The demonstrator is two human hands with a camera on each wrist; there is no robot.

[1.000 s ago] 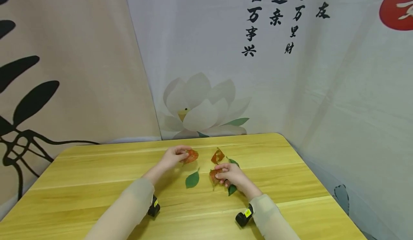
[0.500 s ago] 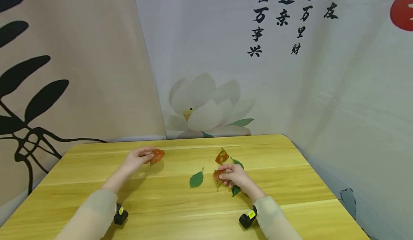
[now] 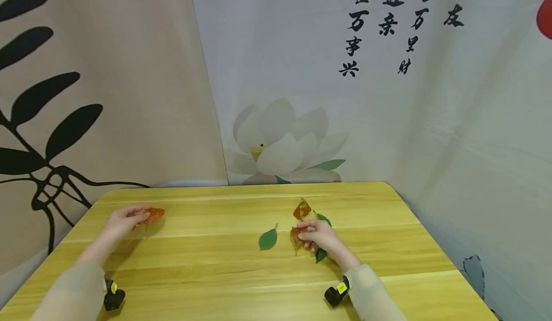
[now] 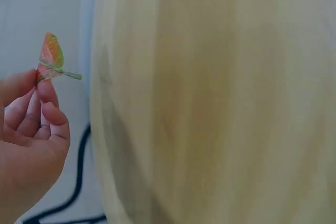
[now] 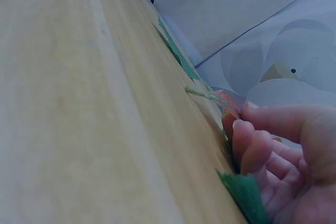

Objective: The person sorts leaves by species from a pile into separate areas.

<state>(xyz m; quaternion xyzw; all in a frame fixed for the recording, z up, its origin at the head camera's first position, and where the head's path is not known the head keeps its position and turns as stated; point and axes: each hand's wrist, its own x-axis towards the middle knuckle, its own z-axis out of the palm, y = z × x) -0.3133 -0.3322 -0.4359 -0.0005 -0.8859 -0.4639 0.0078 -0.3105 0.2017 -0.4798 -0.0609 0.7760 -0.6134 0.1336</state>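
Note:
At the table's far left, my left hand (image 3: 122, 221) pinches a red-orange leaf (image 3: 154, 215) between thumb and fingers. The left wrist view shows that leaf (image 4: 51, 51) held up, its short green stem pointing right. My right hand (image 3: 322, 237) pinches another red leaf (image 3: 296, 237) at its edge, low over the table. Partly hidden by the right hand are green leaves, one tip (image 3: 320, 255) below it and another leaf (image 3: 323, 218) above. A reddish-brown leaf (image 3: 302, 210) lies just beyond the right hand. To its left a single green leaf (image 3: 268, 239) lies flat.
The wooden table (image 3: 207, 263) has a far edge close to a printed cloth backdrop (image 3: 284, 72). A small black camera (image 3: 114, 297) sits on the left wrist, and another camera (image 3: 336, 293) on the right.
My left hand has carried its red-orange leaf left, from near the middle to the table's far left. The right hand has stayed over its leaf. The head view has shifted slightly left.

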